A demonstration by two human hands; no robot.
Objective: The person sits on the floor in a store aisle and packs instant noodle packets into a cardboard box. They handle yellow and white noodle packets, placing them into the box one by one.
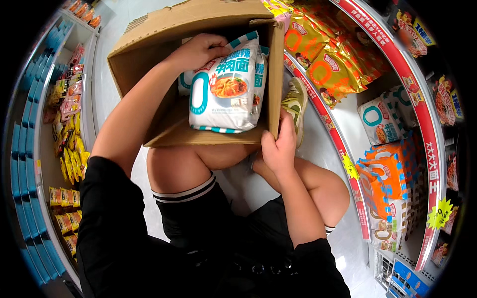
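Observation:
An open cardboard box (208, 139) rests over my knees, tilted towards me. Inside it, my left hand (203, 50) grips the top edge of a white and teal instant noodle packet (223, 93), its fingertips partly hidden behind the packet. Another packet of the same kind (261, 80) is close behind it on the right, and part of a further one (184, 83) shows at the left. My right hand (279, 143) holds the box's near right corner, with the thumb on the outside.
Curving along the right is a shelf with a red price rail (335, 138), bearing gold noodle packs (329, 69), white and teal packs (378, 121) and orange packs (387, 167). A left shelf (89, 93) carries yellow snack packs (69, 164). My shoe (297, 100) is beside the box.

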